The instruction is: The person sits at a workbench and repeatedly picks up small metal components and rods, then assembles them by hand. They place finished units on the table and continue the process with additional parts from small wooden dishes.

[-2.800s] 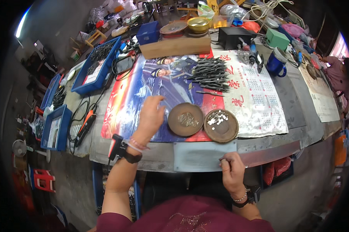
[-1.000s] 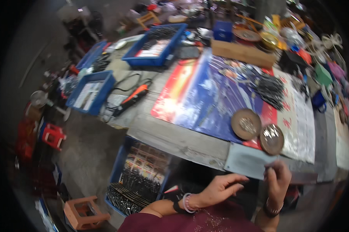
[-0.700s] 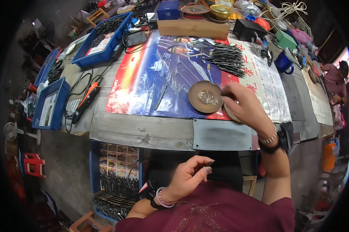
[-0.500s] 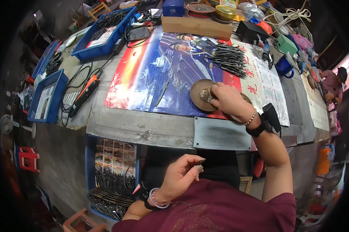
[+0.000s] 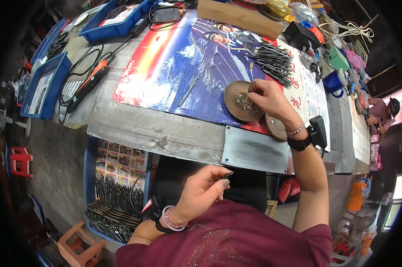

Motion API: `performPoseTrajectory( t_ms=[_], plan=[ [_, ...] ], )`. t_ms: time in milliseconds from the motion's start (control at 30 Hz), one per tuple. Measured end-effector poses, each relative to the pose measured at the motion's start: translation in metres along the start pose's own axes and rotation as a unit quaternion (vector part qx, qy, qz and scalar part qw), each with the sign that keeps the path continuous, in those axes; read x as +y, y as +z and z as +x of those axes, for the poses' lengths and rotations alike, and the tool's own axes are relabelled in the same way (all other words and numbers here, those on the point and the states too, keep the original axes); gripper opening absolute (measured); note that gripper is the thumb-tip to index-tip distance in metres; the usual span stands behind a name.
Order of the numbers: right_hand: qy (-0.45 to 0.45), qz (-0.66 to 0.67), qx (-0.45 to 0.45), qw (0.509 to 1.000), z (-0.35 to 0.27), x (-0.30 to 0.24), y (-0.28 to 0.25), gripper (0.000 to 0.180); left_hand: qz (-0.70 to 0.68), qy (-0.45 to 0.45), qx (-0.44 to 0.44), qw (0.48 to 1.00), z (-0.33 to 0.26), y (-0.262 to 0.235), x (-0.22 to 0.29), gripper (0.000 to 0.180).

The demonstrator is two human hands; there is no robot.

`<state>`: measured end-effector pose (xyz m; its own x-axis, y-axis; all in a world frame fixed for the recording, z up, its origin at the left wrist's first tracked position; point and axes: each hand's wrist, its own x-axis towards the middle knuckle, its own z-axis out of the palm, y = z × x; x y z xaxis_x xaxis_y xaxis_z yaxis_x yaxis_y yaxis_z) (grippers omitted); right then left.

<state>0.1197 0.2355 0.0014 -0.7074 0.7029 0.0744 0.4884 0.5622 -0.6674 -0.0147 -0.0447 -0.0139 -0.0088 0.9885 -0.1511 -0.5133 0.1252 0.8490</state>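
My right hand (image 5: 274,102) is over the right rim of a shallow brown dish (image 5: 231,103), its thumb and fingers pinched together. Whatever sits between those fingertips is too small to make out. Inside the dish lies a heap of small metallic bits (image 5: 244,102). Partly under my right wrist is a second round brown object (image 5: 276,127). Low in front of my body, my left hand (image 5: 203,189) pinches a small dark piece (image 5: 228,175) between thumb and forefinger. A bundle of thin black rods (image 5: 274,62) lies beyond the dish, and one single rod (image 5: 189,90) rests on the poster.
A glossy poster (image 5: 152,75) covers the bench, with a grey plate (image 5: 254,149) at its front edge. To the left are an orange-black corded tool (image 5: 87,84) and a blue tray (image 5: 45,89). A blue crate of black rods (image 5: 116,196) stands below. Another person (image 5: 381,115) sits far right.
My right hand has risen slightly from the heap toward the dish's right rim, showing more of the bits. My left hand keeps its pinch. The whole view has shifted a little.
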Motion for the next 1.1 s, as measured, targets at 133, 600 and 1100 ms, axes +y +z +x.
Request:
performPoseTrajectory(
  t_ms=[133,600,1100],
  plan=[
    [0.006,0.062,0.037,0.997,0.001,-0.001,-0.002,0.015,0.005,-0.001,0.003,1.000,0.001,0.000,0.001,0.020],
    [0.126,0.379,-0.005,0.917,-0.037,-0.036,0.000,0.017,0.280,0.172,0.003,0.944,0.006,0.003,0.012,0.014],
    [0.087,0.437,-0.288,0.848,-0.133,-0.077,0.018,0.016,0.516,0.322,-0.062,0.791,0.007,0.015,0.020,0.020]
  ],
)
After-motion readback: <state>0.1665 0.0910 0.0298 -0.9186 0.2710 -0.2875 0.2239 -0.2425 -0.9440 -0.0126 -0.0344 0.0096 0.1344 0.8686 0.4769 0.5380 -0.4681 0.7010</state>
